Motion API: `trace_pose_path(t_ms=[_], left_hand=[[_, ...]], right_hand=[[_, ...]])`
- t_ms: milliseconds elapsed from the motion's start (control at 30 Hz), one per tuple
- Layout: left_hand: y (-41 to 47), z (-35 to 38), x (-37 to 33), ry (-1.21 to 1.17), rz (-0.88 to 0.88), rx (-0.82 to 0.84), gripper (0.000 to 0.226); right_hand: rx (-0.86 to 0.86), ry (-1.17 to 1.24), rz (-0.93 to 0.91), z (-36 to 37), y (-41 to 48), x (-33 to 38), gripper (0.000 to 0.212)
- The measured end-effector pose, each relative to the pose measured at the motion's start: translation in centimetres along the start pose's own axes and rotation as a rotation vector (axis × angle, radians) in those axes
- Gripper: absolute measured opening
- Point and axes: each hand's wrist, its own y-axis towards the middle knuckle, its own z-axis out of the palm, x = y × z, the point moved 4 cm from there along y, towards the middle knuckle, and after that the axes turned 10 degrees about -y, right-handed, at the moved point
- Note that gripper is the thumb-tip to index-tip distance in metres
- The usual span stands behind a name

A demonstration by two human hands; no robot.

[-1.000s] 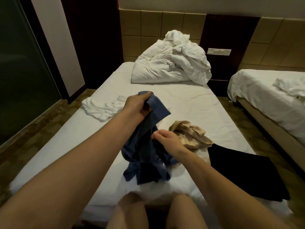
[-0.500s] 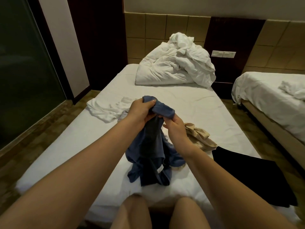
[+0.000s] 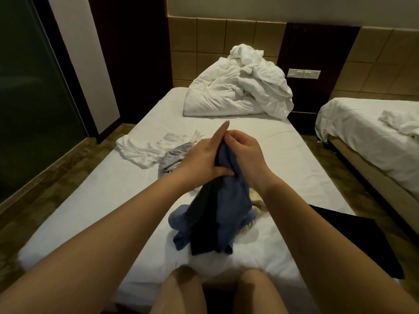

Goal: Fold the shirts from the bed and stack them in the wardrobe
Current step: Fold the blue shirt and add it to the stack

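Shirt (image 3: pixel 217 207) hangs bunched, tail on the bed (image 3: pixel 113 189), as I grip its top in the right hand (image 3: pixel 244 152) and thumb-pinch it in the left hand (image 3: pixel 204 159), apparently to find an edge.

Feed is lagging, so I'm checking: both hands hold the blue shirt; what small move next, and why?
The left hand and right hand grip the blue shirt bunched at one spot, with its lower part crumpled on the bed. So probably draw them apart along the top edge to spread it.
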Motion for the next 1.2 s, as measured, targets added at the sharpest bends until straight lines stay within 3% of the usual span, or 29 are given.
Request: trace_pose_path(t_ms=[100,200,333,467,600,700,767,867,967,1067,1200], left_hand=[[0.8,0.4,-0.2,0.005,-0.017,-0.042,0.061],[0.8,-0.2,0.3,-0.11,-0.02,-0.23,0.022],[1.0,-2.2,0.6,-0.208,-0.039,-0.346,0.02],[1.0,-5.2,1.5,-0.19,-0.084,-0.467,0.022],[0.3,-7.6,3.6,-0.174,-0.207,-0.51,0.023],[-0.2,-6.9,4.2,-0.21,-0.271,-0.369,0.026],[-0.6,-5.8,3.5,-0.332,-0.314,-0.19,0.023],[-1.0,-4.6,1.9,-0.471,-0.359,0.057,0.014],[-0.7,-4.8,-0.2,-0.541,-0.303,0.19,0.012],[-0.5,-4.3,-2.0,-0.544,-0.246,0.373,0.02],[0.0,-3.9,-3.7,-0.633,-0.196,0.52,0.035]], right_hand=[[-0.026,0.09,0.043,-0.4,-1.1,-0.7,0.006],[0.1,0.143,0.188,-0.6,-2.6,-3.5,0.028],[0.363,-0.063,0.328,0.4,-4.6,-7.7,0.015],[0.293,-0.14,0.331,0.3,-3.8,-8.9,0.026],[0.159,-0.3,0.274,-1.6,-1.8,-8.1,0.022],[0.028,-0.704,0.188,-3.9,0.2,-6.0,0.021],[0.016,-0.833,0.238,-5.1,0.9,-5.0,0.02],[0.035,-0.728,0.321,-5.8,0.9,-4.7,0.02],[-0.084,-0.497,0.292,-6.3,1.0,-3.5,0.027],[-0.122,-0.427,0.254,-6.8,1.9,-1.4,0.031],[-0.041,-0.388,0.277,-7.3,3.7,1.1,0.032]])
